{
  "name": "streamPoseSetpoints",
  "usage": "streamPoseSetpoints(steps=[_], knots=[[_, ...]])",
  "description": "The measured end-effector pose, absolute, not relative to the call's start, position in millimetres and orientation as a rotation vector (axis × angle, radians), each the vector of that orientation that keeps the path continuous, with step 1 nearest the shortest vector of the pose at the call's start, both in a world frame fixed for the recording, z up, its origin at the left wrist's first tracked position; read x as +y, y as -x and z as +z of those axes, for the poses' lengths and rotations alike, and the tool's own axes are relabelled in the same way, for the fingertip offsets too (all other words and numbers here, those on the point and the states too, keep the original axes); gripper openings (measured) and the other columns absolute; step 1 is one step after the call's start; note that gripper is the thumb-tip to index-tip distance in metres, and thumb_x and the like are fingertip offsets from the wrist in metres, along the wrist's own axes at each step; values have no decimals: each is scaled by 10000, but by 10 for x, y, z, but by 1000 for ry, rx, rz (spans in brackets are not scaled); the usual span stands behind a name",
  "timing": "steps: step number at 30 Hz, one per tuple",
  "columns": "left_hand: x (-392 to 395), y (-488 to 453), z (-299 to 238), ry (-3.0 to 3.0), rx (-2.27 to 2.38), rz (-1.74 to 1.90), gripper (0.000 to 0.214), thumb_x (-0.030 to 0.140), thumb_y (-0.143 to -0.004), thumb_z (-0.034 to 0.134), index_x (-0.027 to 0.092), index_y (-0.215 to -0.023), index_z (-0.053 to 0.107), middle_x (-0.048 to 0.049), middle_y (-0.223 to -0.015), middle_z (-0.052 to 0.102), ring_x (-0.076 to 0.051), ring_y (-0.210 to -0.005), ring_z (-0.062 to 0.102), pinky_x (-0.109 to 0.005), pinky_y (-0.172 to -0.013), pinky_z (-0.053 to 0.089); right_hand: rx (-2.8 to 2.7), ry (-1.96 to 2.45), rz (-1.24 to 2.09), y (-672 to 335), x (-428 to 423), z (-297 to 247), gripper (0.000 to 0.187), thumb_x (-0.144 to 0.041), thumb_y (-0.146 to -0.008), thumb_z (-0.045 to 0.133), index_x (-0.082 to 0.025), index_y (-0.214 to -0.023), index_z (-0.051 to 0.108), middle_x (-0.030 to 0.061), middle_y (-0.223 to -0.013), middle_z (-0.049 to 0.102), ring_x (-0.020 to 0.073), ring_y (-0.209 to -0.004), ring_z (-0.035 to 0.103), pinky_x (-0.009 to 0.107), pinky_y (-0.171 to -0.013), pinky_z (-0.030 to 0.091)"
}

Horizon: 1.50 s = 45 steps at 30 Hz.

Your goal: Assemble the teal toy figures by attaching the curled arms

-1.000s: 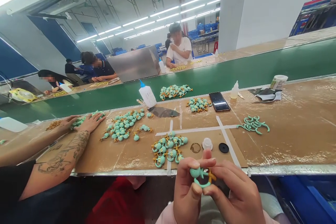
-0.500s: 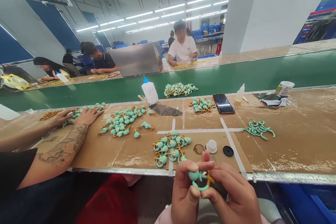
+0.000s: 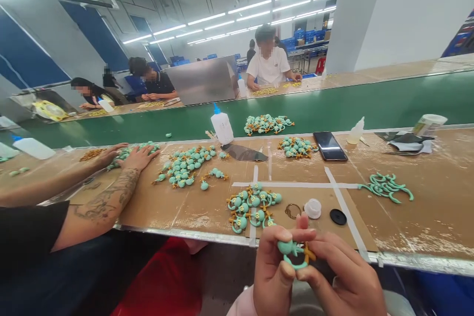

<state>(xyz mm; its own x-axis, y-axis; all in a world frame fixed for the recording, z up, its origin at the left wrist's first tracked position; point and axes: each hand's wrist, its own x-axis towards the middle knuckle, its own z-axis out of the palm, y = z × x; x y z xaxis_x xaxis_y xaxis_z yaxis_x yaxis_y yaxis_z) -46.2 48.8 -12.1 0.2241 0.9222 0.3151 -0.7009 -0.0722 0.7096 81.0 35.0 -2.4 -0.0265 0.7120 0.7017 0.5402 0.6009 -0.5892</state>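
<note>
Both my hands hold one small teal-and-orange figurine (image 3: pixel 295 262) in front of the table edge. It has a round teal head, a curved teal piece below and an orange part on the right. My left hand (image 3: pixel 272 266) pinches the head side between thumb and fingers. My right hand (image 3: pixel 344 276) grips the orange side and the end of the curved piece. Just beyond lie a pile of similar figurines (image 3: pixel 254 205), a brown ring (image 3: pixel 293 211), a white plastic cap (image 3: pixel 312 209) and a black disc (image 3: pixel 338 217).
Loose teal curved pieces (image 3: pixel 387 186) lie to the right. Farther back are a phone (image 3: pixel 330 146), a small dropper bottle (image 3: pixel 356 131) and a white glue bottle (image 3: pixel 222 127). A co-worker's tattooed arm (image 3: pixel 107 205) reaches over parts at left. A green belt (image 3: pixel 333 100) runs behind.
The whole view has shifted, so the table things and my hands sit farther right. My grip on the figurine looks the same. Across the belt, a person's hand has moved outward.
</note>
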Motion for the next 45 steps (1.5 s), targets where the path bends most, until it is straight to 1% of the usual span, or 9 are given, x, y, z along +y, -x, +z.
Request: streamPoseSetpoints(steps=[5,9,16,22,27,31,35,40,45], knots=[[480,418,-107,-923,298,1394,266,440,-843,666,331,-1083,638,-46,-1127,747,-254,-1315,513,-453,-1118,333,-1716,1044,102,-857,358,-65,203,-387,-909,622,-194,-975,617,66,-885,703,169,-792,694,217,-663,556],[486,400,-116,-929,304,1397,268,444,-843,666,330,-1084,636,-46,-1131,744,-252,-1319,509,-450,-1119,322,-1709,1040,22,-878,363,-83,222,-412,-912,609,-198,-970,612,70,-865,712,183,-772,701,222,-626,559],[478,369,-142,-933,333,1383,272,461,-844,660,328,-1078,620,-41,-1136,743,-237,-1309,521,-448,-1115,329,-1707,1051,34,-915,372,-106,204,-380,-903,619,-196,-991,626,85,-900,718,204,-784,711,237,-630,576],[456,364,-159,-937,330,1371,282,457,-845,662,309,-1078,601,-56,-1139,741,-244,-1331,496,-442,-1107,337,-1723,1060,71,-931,337,-89,193,-380,-918,601,-204,-997,616,70,-901,717,178,-782,707,214,-646,569],[433,374,-149,-949,305,1358,274,449,-855,654,309,-1084,600,-48,-1159,734,-236,-1334,493,-426,-1102,342,-1690,1057,62,-920,318,-77,194,-387,-918,601,-205,-983,611,79,-896,717,187,-779,708,228,-655,573],[415,359,-123,-918,308,1371,264,433,-842,674,299,-1062,613,-59,-1141,741,-258,-1326,501,-438,-1090,355,-1682,1061,62,-928,304,-78,204,-392,-910,611,-198,-971,627,90,-896,723,196,-757,712,229,-628,575],[398,348,-99,-906,345,1379,272,462,-826,682,311,-1042,616,-45,-1116,751,-256,-1317,512,-463,-1122,314,-1673,1063,92,-952,290,-107,202,-379,-871,653,-197,-957,675,87,-912,733,219,-766,724,238,-623,587],[385,339,-61,-866,398,1385,295,490,-792,708,311,-1009,615,-37,-1074,764,-241,-1277,552,-490,-1144,289,-1696,1052,93,-938,307,-124,208,-380,-874,650,-192,-962,676,85,-901,731,197,-762,722,210,-635,588],[396,326,-48,-873,374,1400,286,485,-804,698,332,-1036,629,-26,-1091,761,-224,-1277,552,-459,-1133,316,-1658,1066,77,-927,320,-81,222,-404,-882,634,-189,-894,691,85,-854,730,198,-729,720,212,-603,586]])
